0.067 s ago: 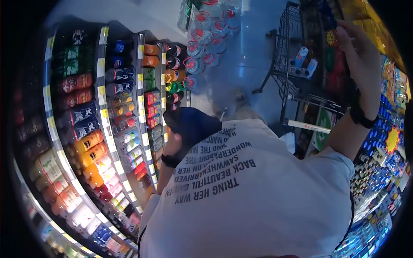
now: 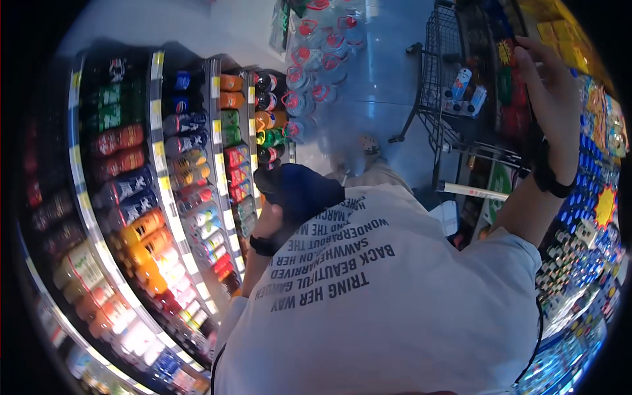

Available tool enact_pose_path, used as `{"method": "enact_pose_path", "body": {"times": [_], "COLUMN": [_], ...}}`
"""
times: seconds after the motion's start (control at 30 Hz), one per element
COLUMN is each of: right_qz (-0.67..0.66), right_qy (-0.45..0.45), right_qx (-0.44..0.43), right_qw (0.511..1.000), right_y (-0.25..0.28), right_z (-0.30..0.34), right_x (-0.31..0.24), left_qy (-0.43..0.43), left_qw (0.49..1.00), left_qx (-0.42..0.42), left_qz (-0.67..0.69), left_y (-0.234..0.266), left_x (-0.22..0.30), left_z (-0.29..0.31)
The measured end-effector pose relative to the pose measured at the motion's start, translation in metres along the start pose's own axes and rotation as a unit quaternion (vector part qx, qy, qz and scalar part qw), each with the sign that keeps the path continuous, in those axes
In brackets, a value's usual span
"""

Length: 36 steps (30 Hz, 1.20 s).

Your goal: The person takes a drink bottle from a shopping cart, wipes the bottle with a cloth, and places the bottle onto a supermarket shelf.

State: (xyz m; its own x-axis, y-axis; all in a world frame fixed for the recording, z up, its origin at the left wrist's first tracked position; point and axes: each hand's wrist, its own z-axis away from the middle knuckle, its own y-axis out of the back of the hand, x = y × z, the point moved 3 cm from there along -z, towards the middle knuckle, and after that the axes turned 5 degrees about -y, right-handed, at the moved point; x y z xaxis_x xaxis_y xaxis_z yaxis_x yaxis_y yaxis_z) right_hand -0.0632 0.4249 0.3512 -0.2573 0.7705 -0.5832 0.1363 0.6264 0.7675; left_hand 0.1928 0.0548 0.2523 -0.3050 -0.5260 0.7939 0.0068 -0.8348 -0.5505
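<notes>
At my waist on the left, my left hand (image 2: 271,218) is closed against a dark blue, soft-looking item (image 2: 299,192), perhaps a bag or cap. That item hides most of the fingers. My right hand (image 2: 550,79) is raised at the upper right, its thumb and forefinger apart. It is beside a shelf of dark and red packages (image 2: 517,92) and a yellow starburst tag (image 2: 505,51); whether the fingertips touch anything is unclear. Both wrists wear black bands.
Shelves of drink bottles (image 2: 135,230) line the left side. Large water jugs with red handles (image 2: 299,78) stand on the floor ahead. A shopping cart (image 2: 434,85) carrying several bottles (image 2: 463,85) is ahead right. Packed blue goods (image 2: 592,178) fill the right side.
The view has shifted slightly, so the shelves and cart sit a little differently. My right hand appears slightly lower in the picture; the left still holds the dark blue item.
</notes>
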Motion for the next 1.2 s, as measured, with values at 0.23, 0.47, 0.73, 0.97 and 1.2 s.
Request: {"method": "enact_pose_path", "body": {"times": [0.23, 0.47, 0.73, 0.97, 1.2], "right_qz": [-0.154, -0.059, -0.024, -0.072, -0.172], "right_qy": [-0.245, -0.371, -0.448, -0.431, -0.555], "right_qx": [0.048, 0.095, 0.168, 0.168, 0.116], "right_qw": [0.956, 0.922, 0.878, 0.884, 0.806], "right_y": [-0.026, -0.021, -0.019, -0.063, -0.149], "right_z": [0.088, 0.177, 0.203, 0.181, 0.128], "right_x": [0.04, 0.027, 0.047, 0.106, 0.187], "left_qy": [0.092, 0.273, 0.309, 0.328, 0.411], "left_qw": [0.992, 0.936, 0.894, 0.884, 0.857], "left_qx": [-0.048, -0.222, -0.324, -0.294, -0.283], "left_qz": [0.075, 0.014, 0.032, -0.158, -0.124], "left_y": [0.003, 0.057, -0.044, -0.086, -0.111], "left_x": [-0.005, -0.031, -0.055, -0.057, -0.072], "left_z": [-0.05, -0.153, -0.253, -0.316, -0.396]}}
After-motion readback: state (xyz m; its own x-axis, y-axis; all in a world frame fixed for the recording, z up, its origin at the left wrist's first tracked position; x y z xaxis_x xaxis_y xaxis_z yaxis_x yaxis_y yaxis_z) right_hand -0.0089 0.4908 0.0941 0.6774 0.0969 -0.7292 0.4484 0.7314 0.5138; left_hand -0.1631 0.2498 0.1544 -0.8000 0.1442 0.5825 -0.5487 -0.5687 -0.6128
